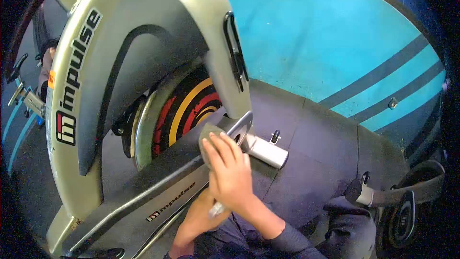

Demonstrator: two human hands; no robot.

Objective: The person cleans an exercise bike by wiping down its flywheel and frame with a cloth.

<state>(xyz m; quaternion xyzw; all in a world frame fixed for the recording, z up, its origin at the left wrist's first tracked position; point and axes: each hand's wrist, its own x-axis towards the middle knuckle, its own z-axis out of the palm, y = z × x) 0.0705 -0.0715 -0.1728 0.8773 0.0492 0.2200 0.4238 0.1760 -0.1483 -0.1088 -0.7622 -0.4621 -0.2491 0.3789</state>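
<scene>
My right hand (230, 170) presses a grey cloth or sponge pad (207, 146) against the lower frame bar of an exercise bike (158, 206). Its fingers lie curved over the pad, close to where the bar meets the upright post. Below it, my left hand (201, 216) is closed beside the bar, partly hidden by the right wrist. A small whitish, see-through piece (217, 209) shows at the left hand; what it belongs to is hidden. The bike's flywheel (184, 110), with red and yellow rings, sits behind the bar.
A silver stabiliser foot (266, 151) sticks out to the right of the bar. Dark rubber mats (316, 134) cover the floor, with a blue striped surface (326, 43) beyond. Other exercise equipment (402, 206) stands at the right. A person's arm (46, 64) shows at far left.
</scene>
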